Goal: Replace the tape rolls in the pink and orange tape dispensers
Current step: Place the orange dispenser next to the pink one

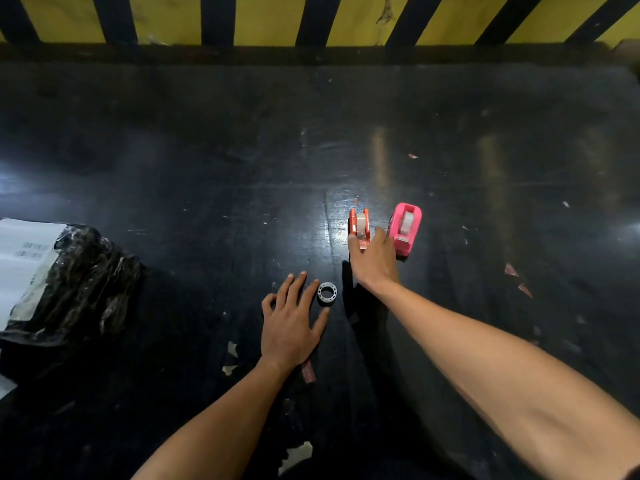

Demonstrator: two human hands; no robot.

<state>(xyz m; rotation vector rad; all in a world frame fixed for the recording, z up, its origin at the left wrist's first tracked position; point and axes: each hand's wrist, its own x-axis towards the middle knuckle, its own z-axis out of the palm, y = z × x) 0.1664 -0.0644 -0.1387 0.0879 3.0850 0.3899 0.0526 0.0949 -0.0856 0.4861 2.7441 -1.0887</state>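
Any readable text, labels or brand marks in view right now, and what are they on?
No text can be read.
White label on the black plastic package: barcode-like marks, too blurred to read.
Orange dispenser, pink dispenser, loose tape roll: no visible print.

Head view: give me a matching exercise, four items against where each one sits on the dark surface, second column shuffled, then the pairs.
Items:
1. orange dispenser
2. pink dispenser
3. loose tape ring
4. black plastic package

Places:
A. far left, a white label on it
B. lying flat just off the left hand's fingertips
C. at the right hand's fingertips, left of the other dispenser
D. rightmost of the two dispensers, just right of the right hand

Pairs: 1-C, 2-D, 3-B, 4-A
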